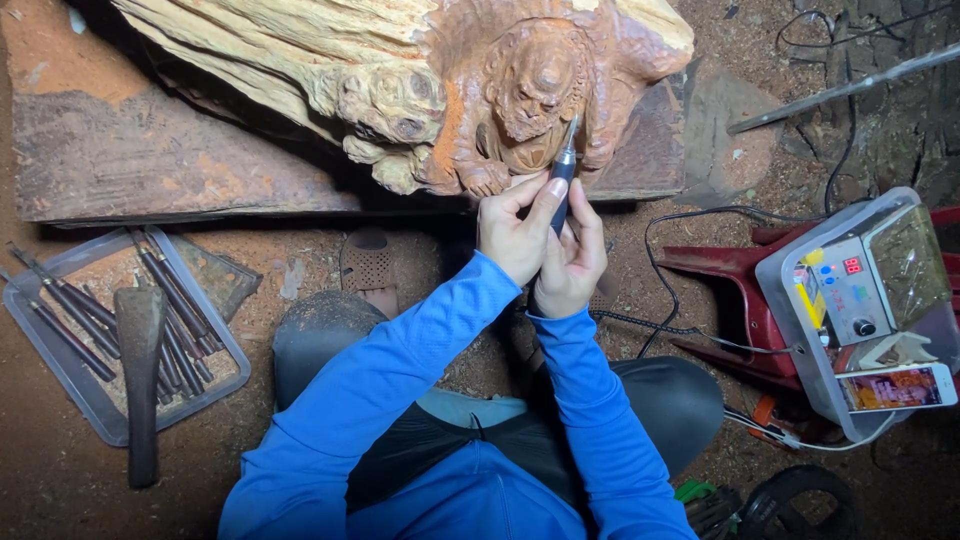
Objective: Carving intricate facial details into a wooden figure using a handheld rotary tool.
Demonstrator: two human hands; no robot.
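Observation:
Both my hands grip a slim black and silver rotary carving tool (563, 172), its tip touching a reddish wood carving of a seated figure (535, 90). My left hand (515, 232) wraps the tool's body with the thumb and forefinger up along it. My right hand (572, 262) closes on the lower end of the tool from the right. The carving is part of a large pale and red wood log (300, 60) lying on a thick plank (150, 160). My blue sleeves reach up from below.
A clear tray (90, 400) at left holds several chisels and a wooden mallet (141, 380). At right a clear box (800, 340) on a red stool (730, 270) holds a control unit (850, 295) and a phone (895, 388). Black cables cross the sawdust floor.

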